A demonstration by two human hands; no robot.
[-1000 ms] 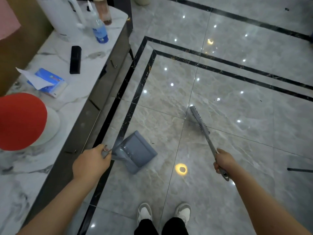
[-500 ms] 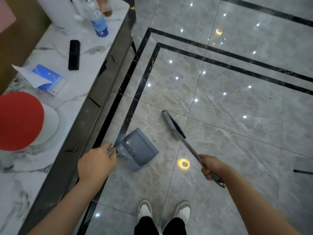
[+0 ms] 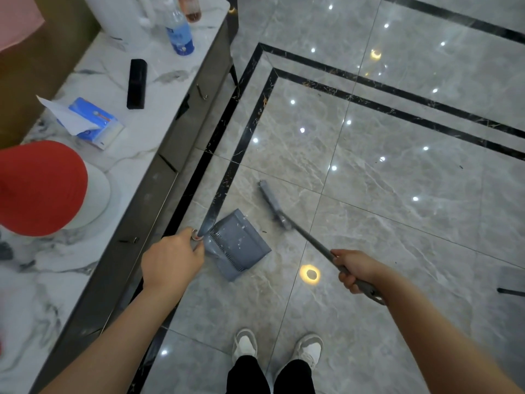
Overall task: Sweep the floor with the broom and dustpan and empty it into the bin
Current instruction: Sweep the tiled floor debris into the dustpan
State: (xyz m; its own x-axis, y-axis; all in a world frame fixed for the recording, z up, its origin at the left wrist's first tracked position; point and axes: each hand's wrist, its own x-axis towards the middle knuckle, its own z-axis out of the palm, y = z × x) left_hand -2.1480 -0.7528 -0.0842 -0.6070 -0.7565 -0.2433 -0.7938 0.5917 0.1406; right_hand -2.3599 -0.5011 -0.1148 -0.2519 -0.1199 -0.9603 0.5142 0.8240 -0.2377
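A grey dustpan [image 3: 237,245] sits on the glossy grey tiled floor [image 3: 369,180], its mouth facing up-right, with pale scraps lying inside it. My left hand [image 3: 170,260] grips the top of its upright handle. A grey broom [image 3: 274,204] has its head on the floor just right of the pan's mouth, blurred with motion. My right hand [image 3: 353,268] grips the broom's long handle near its end. No bin is in view.
A marble-topped cabinet [image 3: 147,89] runs along the left, carrying a water bottle [image 3: 179,32], a black case [image 3: 137,83], a tissue pack [image 3: 91,123] and a red-topped object [image 3: 39,186]. My shoes [image 3: 278,348] stand at the bottom. A dark rod [image 3: 511,291] lies at the right edge.
The broom head has swept left and toward me, from the open floor to the dustpan's mouth. My right hand moved with it. My left hand and the pan have stayed almost still.
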